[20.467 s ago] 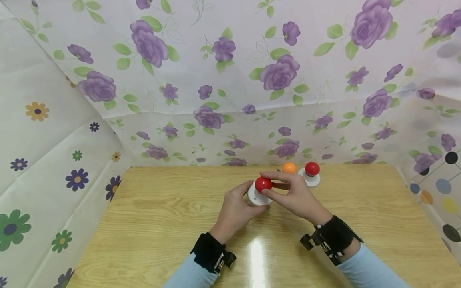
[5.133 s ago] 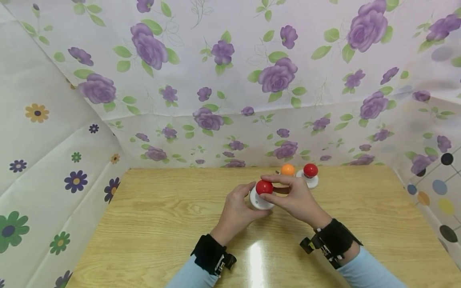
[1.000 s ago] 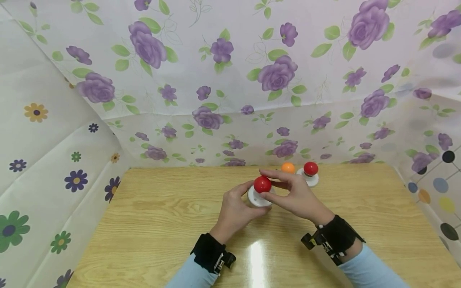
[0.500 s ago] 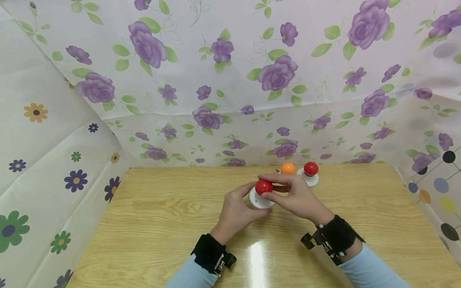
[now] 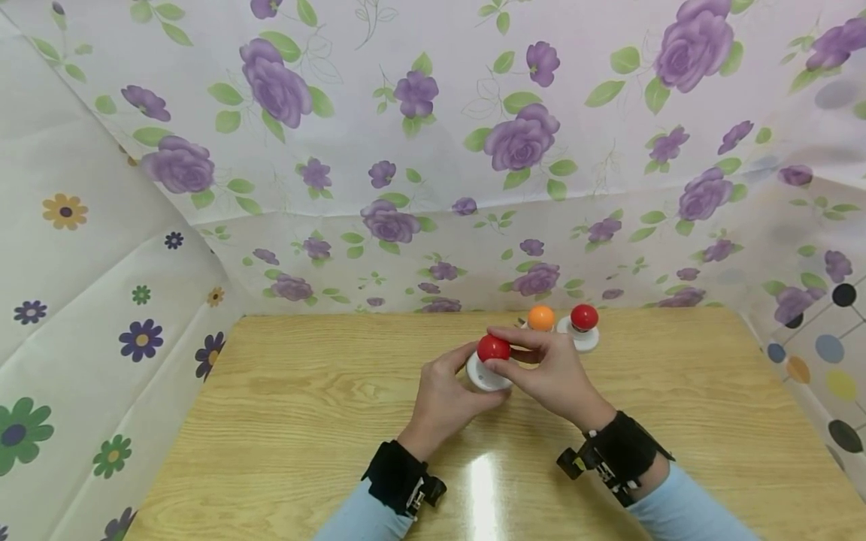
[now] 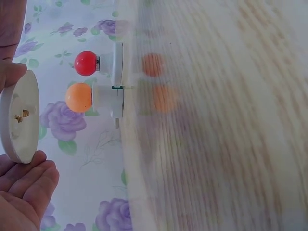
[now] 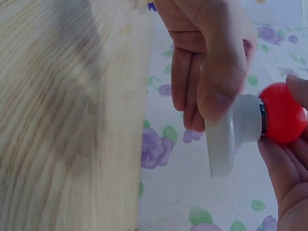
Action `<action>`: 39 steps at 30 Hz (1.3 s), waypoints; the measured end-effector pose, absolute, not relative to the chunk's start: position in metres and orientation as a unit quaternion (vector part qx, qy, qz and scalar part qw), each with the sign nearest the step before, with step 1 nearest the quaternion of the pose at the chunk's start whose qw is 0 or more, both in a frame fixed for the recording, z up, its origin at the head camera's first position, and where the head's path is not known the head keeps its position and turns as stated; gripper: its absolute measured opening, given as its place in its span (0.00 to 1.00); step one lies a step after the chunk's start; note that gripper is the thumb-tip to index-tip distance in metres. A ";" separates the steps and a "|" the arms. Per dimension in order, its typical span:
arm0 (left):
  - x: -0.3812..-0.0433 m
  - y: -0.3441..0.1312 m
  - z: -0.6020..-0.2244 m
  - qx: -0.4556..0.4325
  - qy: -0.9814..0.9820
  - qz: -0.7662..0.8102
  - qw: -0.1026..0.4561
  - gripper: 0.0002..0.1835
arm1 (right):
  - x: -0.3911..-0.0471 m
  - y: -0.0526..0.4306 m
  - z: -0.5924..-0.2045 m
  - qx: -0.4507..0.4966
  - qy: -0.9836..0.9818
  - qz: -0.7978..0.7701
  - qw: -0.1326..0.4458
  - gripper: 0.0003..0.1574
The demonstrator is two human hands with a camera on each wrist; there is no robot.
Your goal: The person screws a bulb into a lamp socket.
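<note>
A red light bulb (image 5: 493, 347) sits in a round white lamp holder (image 5: 479, 378), held up over the table. My left hand (image 5: 443, 394) grips the holder's disc-shaped base by its rim, thumb on one side and fingers on the other. With thumb and fingertips my right hand (image 5: 551, 370) pinches the red bulb. A narrow band of metal shows between bulb and socket in the right wrist view. Two brass-coloured contacts are visible on the underside of the base in the left wrist view. The bulb itself falls outside that view.
Behind my right hand, at the table's back edge, stand an orange bulb (image 5: 540, 317) in a white holder (image 6: 108, 100) and another red bulb (image 5: 584, 316) in its white holder (image 5: 585, 342). Flowered cloth (image 5: 325, 135) rises behind the wooden table (image 5: 304, 421).
Over the last second my right hand and wrist have shifted slightly left, with the fingers turned a little about the bulb. The left hand keeps its grip; the bulbs behind stay put.
</note>
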State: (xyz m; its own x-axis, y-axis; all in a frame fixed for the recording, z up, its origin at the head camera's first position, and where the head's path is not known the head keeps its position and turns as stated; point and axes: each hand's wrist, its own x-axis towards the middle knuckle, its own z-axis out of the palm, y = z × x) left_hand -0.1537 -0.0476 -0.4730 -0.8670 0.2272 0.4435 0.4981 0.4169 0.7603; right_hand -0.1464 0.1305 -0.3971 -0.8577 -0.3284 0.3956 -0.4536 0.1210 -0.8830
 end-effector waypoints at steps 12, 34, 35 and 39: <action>-0.156 -0.043 -0.472 -0.205 -0.826 -0.502 0.156 0.33 | -0.146 0.121 -0.403 0.266 -0.740 0.598 0.155 0.25; -0.183 -0.054 -0.480 -0.184 -0.876 -0.428 0.123 0.36 | -0.166 0.149 -0.427 0.211 -0.813 0.521 0.151 0.27; -0.187 -0.054 -0.482 -0.179 -0.879 -0.424 0.122 0.35 | -0.166 0.150 -0.428 0.202 -0.816 0.519 0.151 0.27; -0.203 -0.053 -0.490 -0.162 -0.885 -0.419 0.119 0.34 | -0.165 0.155 -0.433 0.184 -0.828 0.511 0.143 0.27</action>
State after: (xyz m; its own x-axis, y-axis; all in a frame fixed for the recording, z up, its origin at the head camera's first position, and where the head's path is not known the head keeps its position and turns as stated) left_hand -0.2031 -0.0531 -0.4903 -0.9192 0.1872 0.3465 0.3867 0.5960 0.7038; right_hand -0.1648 0.1547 -0.4332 -0.8915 -0.1585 0.4244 -0.4504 0.4105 -0.7928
